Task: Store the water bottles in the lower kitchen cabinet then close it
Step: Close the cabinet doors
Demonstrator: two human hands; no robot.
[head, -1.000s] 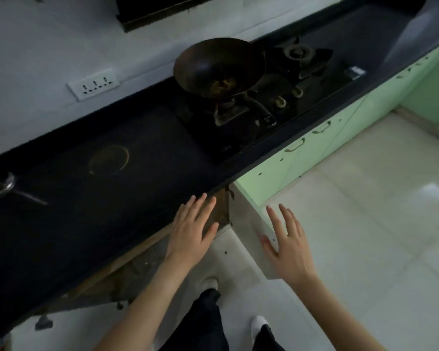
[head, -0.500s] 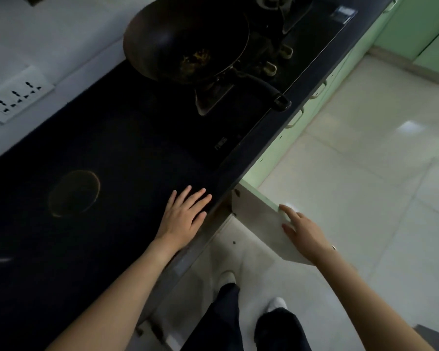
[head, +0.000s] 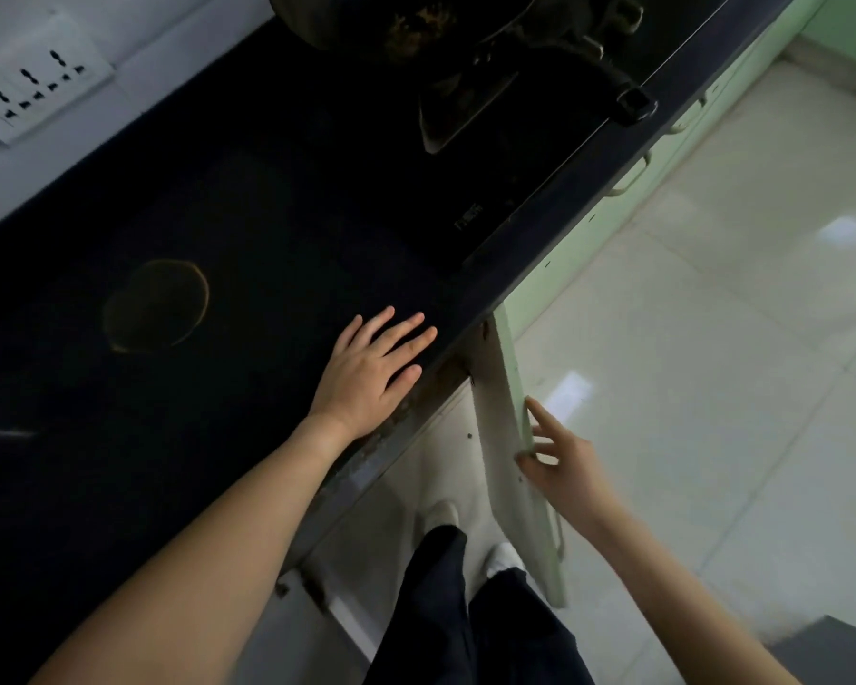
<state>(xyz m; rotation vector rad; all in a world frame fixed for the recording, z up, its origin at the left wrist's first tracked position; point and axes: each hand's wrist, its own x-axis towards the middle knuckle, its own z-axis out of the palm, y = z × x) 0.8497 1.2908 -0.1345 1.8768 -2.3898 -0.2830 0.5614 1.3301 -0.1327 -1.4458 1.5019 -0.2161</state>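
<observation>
The lower cabinet door (head: 502, 402), pale green with a white inner face, stands swung out from under the black countertop (head: 194, 215). My right hand (head: 559, 459) touches the door's outer edge, fingers spread and mostly straight, thumb on the edge. My left hand (head: 371, 373) rests flat on the countertop near its front edge, fingers straight. No water bottles are in view. The inside of the cabinet is hidden by the counter.
A dark wok (head: 401, 22) sits on the gas stove (head: 515, 116) at the top. More green cabinet fronts (head: 628, 190) run to the right. A wall socket (head: 31, 91) is upper left. My feet (head: 470, 541) stand on the pale tiled floor (head: 712, 338).
My head has moved forward over the counter. The door now appears edge-on, and my right hand has shifted from gripping its top corner to touching its edge with spread fingers. My left hand stays flat on the counter.
</observation>
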